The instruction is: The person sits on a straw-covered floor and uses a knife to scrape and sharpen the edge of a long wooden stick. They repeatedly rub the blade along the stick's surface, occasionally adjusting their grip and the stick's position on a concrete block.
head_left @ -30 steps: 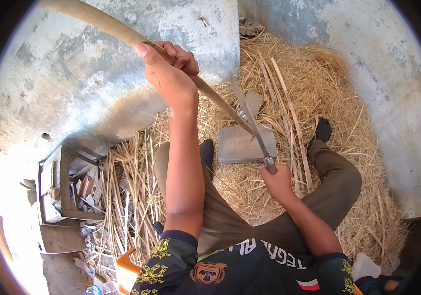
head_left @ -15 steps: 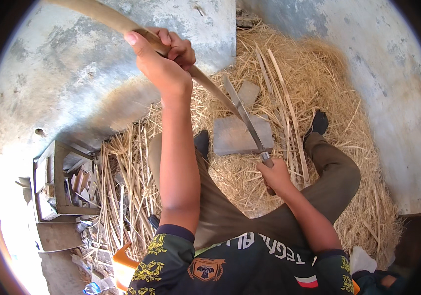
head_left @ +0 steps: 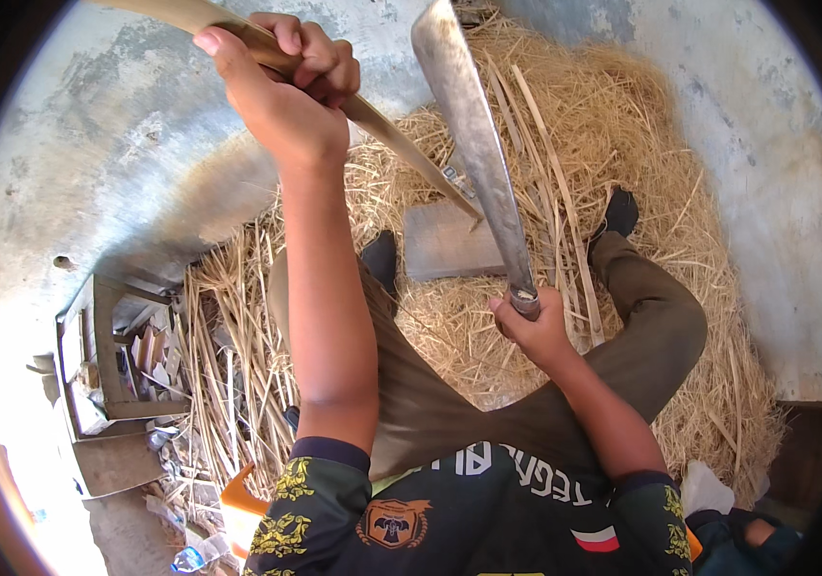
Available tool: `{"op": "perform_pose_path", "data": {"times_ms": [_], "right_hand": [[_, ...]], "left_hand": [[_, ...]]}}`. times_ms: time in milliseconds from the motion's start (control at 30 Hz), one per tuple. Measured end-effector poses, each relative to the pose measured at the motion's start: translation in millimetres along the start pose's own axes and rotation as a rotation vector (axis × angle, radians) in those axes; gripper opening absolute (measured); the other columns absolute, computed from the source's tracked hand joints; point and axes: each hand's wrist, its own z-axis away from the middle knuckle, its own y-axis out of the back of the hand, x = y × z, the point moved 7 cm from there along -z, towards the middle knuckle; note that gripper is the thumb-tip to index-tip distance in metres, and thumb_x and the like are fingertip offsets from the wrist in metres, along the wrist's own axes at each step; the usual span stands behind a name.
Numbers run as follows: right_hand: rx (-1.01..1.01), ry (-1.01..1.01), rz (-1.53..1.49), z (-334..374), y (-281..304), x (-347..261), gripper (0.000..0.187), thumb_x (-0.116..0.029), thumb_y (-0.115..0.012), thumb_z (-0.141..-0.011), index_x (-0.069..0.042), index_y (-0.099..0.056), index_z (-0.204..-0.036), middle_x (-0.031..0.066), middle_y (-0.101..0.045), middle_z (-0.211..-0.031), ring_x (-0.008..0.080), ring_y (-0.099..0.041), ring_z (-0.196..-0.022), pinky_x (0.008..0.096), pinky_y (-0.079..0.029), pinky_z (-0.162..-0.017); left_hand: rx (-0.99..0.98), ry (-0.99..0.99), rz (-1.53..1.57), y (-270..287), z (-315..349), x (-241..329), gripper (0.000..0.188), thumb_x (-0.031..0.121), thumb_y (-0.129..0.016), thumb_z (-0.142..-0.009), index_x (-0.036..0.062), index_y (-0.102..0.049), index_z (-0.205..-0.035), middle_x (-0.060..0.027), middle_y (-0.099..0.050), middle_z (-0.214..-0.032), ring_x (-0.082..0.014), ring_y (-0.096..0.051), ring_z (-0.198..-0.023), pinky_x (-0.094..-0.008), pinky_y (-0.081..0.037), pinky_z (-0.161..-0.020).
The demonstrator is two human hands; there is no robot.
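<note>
Raised at the upper left, my left hand [head_left: 286,96] is wrapped round a long, pale, curved strip of wood or bamboo [head_left: 397,139]. The strip slants down to the right, and its lower end meets the top of a flat grey-brown block [head_left: 445,245] between my feet. My right hand [head_left: 538,331] grips the handle of a machete [head_left: 476,134], whose broad metal blade points up and away. From this view the blade passes in front of the block's right edge, apart from the strip.
Loose straw-like shavings [head_left: 613,125] cover the ground. Long split strips [head_left: 555,182] lie right of the block, and more stalks [head_left: 238,336] pile up at the left. A wooden-framed box [head_left: 123,355] stands beside them. A plastic bottle [head_left: 198,555] lies lower left. Concrete walls [head_left: 766,192] surround the spot.
My right hand has tilted the machete up off the block, so its blade looks larger and higher. My left hand has shifted slightly up and left, still holding the strip.
</note>
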Motion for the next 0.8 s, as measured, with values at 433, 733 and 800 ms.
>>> {"op": "perform_pose_path", "data": {"times_ms": [433,733,800], "right_hand": [[0.269,0.008,0.197,-2.0,5.8,-4.0,0.028,-0.013,-0.069,-0.089,0.000,-0.057,-0.067,-0.0014,-0.050,-0.055,0.0077,-0.045,-0.054,0.0304,-0.036,-0.050],[0.236,-0.146,0.405,-10.1,11.6,0.8,0.027,-0.018,-0.068,-0.087,0.003,-0.061,-0.072,0.0060,-0.057,-0.057,0.0123,-0.051,-0.054,0.0345,-0.041,-0.053],[0.299,-0.065,0.325,-8.5,13.1,-13.9,0.027,-0.018,-0.068,-0.089,0.003,-0.061,-0.073,0.0049,-0.056,-0.057,0.0097,-0.049,-0.054,0.0334,-0.040,-0.053]], "left_hand": [[0.026,-0.010,0.008,0.0,0.2,-0.8,0.067,0.076,-0.031,-0.098,0.0117,-0.041,-0.079,0.0021,-0.025,-0.057,-0.0113,-0.015,-0.049,-0.0305,-0.016,-0.048],[-0.003,-0.019,0.022,5.0,0.3,1.5,0.066,0.075,-0.032,-0.098,0.0121,-0.040,-0.079,0.0024,-0.025,-0.057,-0.0107,-0.015,-0.048,-0.0297,-0.015,-0.048],[-0.014,0.011,0.034,1.6,1.1,0.8,0.066,0.075,-0.032,-0.098,0.0121,-0.039,-0.079,0.0025,-0.025,-0.057,-0.0105,-0.015,-0.048,-0.0296,-0.015,-0.047]]}}
